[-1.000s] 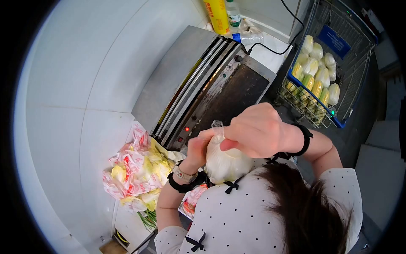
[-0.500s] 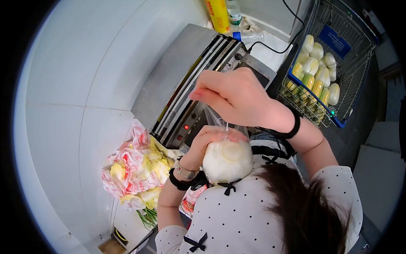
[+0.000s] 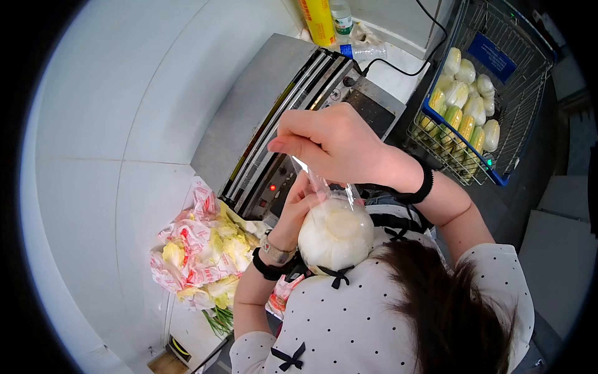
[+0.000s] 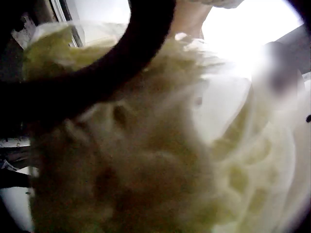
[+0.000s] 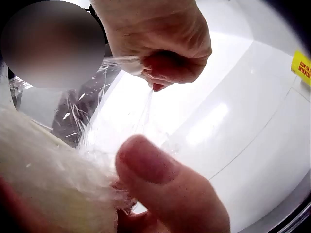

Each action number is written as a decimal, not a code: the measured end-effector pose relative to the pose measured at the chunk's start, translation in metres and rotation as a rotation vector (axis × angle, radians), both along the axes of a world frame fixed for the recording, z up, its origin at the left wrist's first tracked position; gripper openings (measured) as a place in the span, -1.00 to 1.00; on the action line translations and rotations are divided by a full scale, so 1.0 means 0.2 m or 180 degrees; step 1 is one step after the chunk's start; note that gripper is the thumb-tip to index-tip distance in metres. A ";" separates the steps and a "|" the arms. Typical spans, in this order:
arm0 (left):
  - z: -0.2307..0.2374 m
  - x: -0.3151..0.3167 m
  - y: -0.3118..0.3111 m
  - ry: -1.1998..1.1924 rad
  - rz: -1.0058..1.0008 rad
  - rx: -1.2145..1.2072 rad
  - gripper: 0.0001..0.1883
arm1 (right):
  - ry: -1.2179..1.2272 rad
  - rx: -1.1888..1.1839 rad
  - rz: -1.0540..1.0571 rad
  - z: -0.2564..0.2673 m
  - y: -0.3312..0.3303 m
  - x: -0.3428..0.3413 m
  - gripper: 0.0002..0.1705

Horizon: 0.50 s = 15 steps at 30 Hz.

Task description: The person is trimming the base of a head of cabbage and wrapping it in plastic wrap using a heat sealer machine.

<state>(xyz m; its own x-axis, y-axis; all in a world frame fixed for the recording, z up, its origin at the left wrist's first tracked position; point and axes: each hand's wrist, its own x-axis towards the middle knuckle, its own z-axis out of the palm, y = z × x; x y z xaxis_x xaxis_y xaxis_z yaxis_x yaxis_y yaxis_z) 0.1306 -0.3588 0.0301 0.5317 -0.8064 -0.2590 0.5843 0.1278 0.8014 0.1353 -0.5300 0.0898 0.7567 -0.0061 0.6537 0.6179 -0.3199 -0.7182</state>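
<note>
A napa cabbage in clear plastic wrap is held close against the person's chest, its pale round base facing up. The left hand grips it from the side; its fingers are partly hidden behind the wrap, while its thumb shows large in the right wrist view. Above the cabbage, the right hand pinches a stretched end of the plastic wrap between curled fingers and thumb. Wrapped yellow-green leaves fill the left wrist view, crossed by a dark band.
A metal wrapping machine with a lit red light stands beyond the hands. Loose leaves and printed plastic are piled at left. A shopping cart with several wrapped cabbages stands at right. Bottles and a yellow roll are at the back.
The right hand has lifted up and left from the cabbage, drawing the plastic wrap taut. The cabbage's base has turned into view, and the left hand has shifted slightly around it.
</note>
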 end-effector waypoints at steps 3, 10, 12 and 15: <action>-0.06 0.01 0.00 0.0246 -0.0031 -0.0373 -0.83 | 0.0038 -0.0075 -0.0237 0.01 -0.04 0.00 -0.81; -0.07 0.01 0.00 0.0507 0.0195 0.0120 -0.90 | -0.0189 -0.0198 -0.0439 0.01 -0.08 0.01 -0.81; -0.09 0.01 0.01 0.0588 0.0277 0.0222 -0.79 | -0.0195 -0.0175 -0.0480 0.00 -0.09 0.02 -0.82; -0.07 -0.01 0.00 0.0558 0.0198 -0.0333 -0.58 | 0.0100 -0.0476 -0.0486 0.00 -0.11 0.01 -0.85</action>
